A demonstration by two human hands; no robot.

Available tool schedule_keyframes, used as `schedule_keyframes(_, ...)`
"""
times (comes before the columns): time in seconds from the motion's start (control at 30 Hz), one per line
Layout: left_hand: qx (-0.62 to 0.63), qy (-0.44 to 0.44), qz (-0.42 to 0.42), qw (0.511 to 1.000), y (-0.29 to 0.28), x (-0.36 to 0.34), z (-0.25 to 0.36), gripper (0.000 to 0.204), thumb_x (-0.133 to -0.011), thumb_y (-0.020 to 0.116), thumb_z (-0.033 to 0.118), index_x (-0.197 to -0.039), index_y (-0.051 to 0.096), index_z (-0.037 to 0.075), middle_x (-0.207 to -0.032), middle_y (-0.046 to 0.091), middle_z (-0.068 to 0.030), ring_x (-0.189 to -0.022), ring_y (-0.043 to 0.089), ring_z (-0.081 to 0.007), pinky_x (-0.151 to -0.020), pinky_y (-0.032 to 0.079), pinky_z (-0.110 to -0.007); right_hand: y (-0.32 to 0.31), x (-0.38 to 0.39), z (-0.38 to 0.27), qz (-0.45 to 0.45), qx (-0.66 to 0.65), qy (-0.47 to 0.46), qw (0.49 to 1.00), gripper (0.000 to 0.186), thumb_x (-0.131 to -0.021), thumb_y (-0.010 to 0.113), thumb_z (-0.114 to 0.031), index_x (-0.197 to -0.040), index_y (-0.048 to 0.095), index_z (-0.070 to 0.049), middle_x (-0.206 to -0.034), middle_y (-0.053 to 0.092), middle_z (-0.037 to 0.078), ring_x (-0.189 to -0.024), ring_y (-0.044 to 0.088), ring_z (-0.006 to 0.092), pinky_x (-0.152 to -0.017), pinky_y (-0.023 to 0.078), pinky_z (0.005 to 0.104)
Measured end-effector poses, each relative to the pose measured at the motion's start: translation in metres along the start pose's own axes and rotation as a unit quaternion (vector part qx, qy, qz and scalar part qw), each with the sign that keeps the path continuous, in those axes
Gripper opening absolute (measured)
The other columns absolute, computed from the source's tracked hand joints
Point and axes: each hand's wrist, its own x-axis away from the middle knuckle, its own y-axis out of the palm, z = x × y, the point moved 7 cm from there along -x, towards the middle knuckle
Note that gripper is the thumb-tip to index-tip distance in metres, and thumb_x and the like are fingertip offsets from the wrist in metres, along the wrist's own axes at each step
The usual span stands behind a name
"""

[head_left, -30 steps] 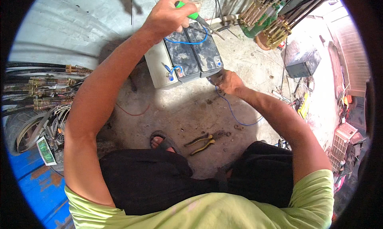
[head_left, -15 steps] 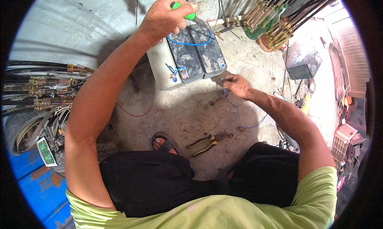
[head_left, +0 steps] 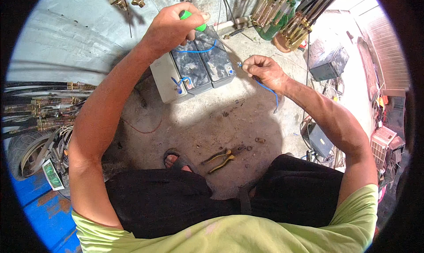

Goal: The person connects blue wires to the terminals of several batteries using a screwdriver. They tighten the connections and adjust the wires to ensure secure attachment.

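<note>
My left hand is closed around a green-handled soldering iron, held above three batteries standing side by side. Its slim metal shaft slants down toward my right hand. That hand pinches a blue wire, whose bright end pokes out by the fingertips close to the shaft; whether they touch I cannot tell. The rest of the wire hangs below the hand. At the left of the row is a pale grey battery, beside a dark middle battery and a dark right battery. Blue wires run across their tops.
Pliers with yellow handles lie on the floor near my sandalled foot. Another dark battery stands at the right. Cables with brass spring fittings stick out at left; a green bottle stands at the back.
My right hand has risen from below the batteries' right corner to beside them, bringing the blue wire up near the iron's shaft. My left hand keeps its grip on the iron.
</note>
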Motion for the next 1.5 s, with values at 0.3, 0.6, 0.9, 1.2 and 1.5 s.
schedule_keyframes(0.3, -0.106, 0.046, -0.011, 0.993, 0.008, 0.010, 0.016, 0.026, -0.096, 0.070, 0.032, -0.093, 0.068, 0.007, -0.063, 0.056, 0.0019, -0.052, 0.050, -0.0064, -0.049, 0.041, -0.025, 0.002, -0.010, -0.008, 0.035, 0.063, -0.014, 0.997, 0.010, -0.093, 0.069, -0.007, -0.101, 0.071, -0.004, -0.091, 0.067, -0.002, -0.082, 0.057, 0.0069, -0.077, 0.048, 0.0244)
schedule_keyframes(0.6, -0.168, 0.058, 0.010, 0.984, 0.004, 0.012, 0.021, 0.029, -0.089, 0.069, 0.033, -0.095, 0.072, 0.005, -0.075, 0.067, -0.0106, -0.066, 0.064, -0.0191, -0.068, 0.053, -0.035, 0.008, -0.012, -0.018, 0.043, 0.134, -0.066, 0.988, 0.007, -0.087, 0.072, -0.008, -0.089, 0.067, -0.004, -0.081, 0.063, -0.004, -0.075, 0.055, 0.0062, -0.070, 0.048, 0.0255)
schedule_keyframes(0.9, -0.154, 0.039, -0.010, 0.987, 0.008, 0.014, 0.024, 0.028, -0.091, 0.071, 0.033, -0.093, 0.070, 0.005, -0.075, 0.064, -0.0094, -0.069, 0.061, -0.0201, -0.066, 0.049, -0.034, 0.016, -0.014, -0.031, 0.029, 0.279, -0.093, 0.955, 0.006, -0.087, 0.069, -0.004, -0.090, 0.064, -0.005, -0.079, 0.058, -0.005, -0.073, 0.051, 0.0055, -0.067, 0.045, 0.0251)
schedule_keyframes(1.2, -0.204, 0.154, -0.004, 0.967, 0.014, 0.015, 0.029, 0.029, -0.090, 0.074, 0.033, -0.090, 0.071, 0.005, -0.081, 0.069, -0.0167, -0.077, 0.068, -0.0334, -0.073, 0.054, -0.041, 0.026, -0.005, -0.054, 0.054, 0.392, -0.165, 0.903, 0.009, -0.083, 0.070, -0.009, -0.089, 0.064, -0.007, -0.076, 0.059, 0.003, -0.070, 0.057, 0.0144, -0.067, 0.049, 0.0328)
schedule_keyframes(1.5, -0.232, 0.255, -0.033, 0.938, 0.024, 0.021, 0.039, 0.027, -0.094, 0.073, 0.030, -0.093, 0.069, 0.003, -0.072, 0.063, -0.0084, -0.067, 0.058, -0.0160, -0.065, 0.050, -0.034, 0.042, 0.004, -0.074, 0.059, 0.511, -0.308, 0.800, 0.010, -0.077, 0.066, -0.010, -0.083, 0.058, -0.008, -0.081, 0.062, 0.012, -0.085, 0.064, 0.0379, -0.072, 0.052, 0.0495)
